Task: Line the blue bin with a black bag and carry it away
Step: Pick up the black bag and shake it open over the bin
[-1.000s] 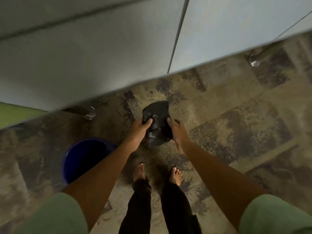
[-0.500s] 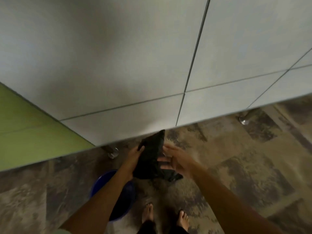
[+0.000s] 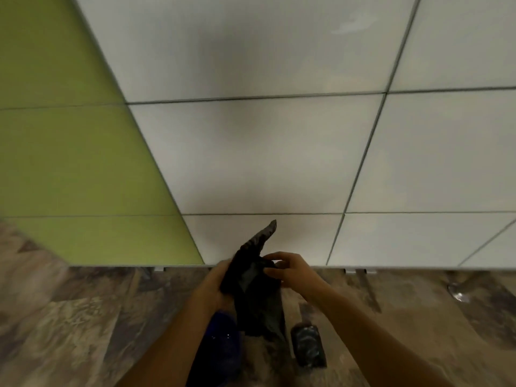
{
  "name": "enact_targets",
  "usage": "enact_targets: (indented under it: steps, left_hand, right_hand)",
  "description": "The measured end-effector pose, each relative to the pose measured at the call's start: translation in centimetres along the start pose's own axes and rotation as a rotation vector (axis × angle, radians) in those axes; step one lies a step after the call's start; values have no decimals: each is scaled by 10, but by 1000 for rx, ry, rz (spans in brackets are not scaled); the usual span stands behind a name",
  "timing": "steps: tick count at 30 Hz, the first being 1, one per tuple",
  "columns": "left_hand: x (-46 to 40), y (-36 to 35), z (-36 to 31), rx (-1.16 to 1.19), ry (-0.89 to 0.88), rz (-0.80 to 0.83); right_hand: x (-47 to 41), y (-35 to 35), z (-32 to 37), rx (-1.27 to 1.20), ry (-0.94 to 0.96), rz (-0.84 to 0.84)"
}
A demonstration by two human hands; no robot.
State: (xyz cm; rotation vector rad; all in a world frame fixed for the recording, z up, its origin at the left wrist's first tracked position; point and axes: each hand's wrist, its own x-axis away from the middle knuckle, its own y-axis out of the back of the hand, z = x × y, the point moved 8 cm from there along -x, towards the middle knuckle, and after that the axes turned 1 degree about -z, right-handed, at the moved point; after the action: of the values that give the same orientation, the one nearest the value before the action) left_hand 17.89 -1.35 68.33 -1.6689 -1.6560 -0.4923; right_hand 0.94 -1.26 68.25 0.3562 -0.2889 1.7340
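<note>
A crumpled black bag [image 3: 255, 291] hangs in front of me at chest height, one corner sticking up against the white panel. My left hand [image 3: 216, 286] grips its left edge. On the right, the fingers of my right hand [image 3: 290, 270] pinch the bag's upper fold. The blue bin [image 3: 223, 344] stands on the floor below my left forearm, mostly hidden by the arm and the bag.
White partition panels [image 3: 279, 135] and a green panel [image 3: 69, 163] stand close ahead, raised off the patterned floor on metal feet [image 3: 458, 296]. A small black packet or roll [image 3: 308, 346] lies on the floor right of the bin.
The view has tilted up toward the panels. Both hands have raised the bag, and my right hand has gone from open beside it to pinching its top fold.
</note>
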Motion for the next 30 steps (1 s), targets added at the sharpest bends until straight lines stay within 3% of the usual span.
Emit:
enact_targets:
  steps: [2,4,7,9,12,15,17,19,24,27,30]
  left_hand:
    - [1,13,2,159,-17,74]
    - [4,43,6,295,-49,18]
    - [11,83,12,281,-162,-121]
    - [24,96,9,166,-280,-208]
    - [39,96,-1,19,-409,-180]
    - [62,103,-23,-529,-764,-219]
    - [70,98,-26,-714,-876,-81]
    - [71,101,-30,-802,-884,24]
    - [68,126,-58,-1103,-899,71]
    - [67,145,-63,-1102,-907,188]
    - [62,167,-70,-1114,-913,161]
  right_hand:
    - [-2,-8,11,-4,19,-8]
    - [-4,-17,20,-39,26,-21]
    - [-8,-32,28,-96,-8,-50]
    - [-10,-45,30,-136,-41,-63]
    - [-14,-64,31,-209,-122,-82]
    - [-18,-90,30,-259,-191,-26]
    - [-21,-104,31,-296,-222,2]
    - [-27,-122,34,-334,-247,3]
    - [-40,-158,41,-399,-273,-26]
    - [-46,-171,40,-415,-289,-77]
    - [-51,-184,36,-471,-315,-155]
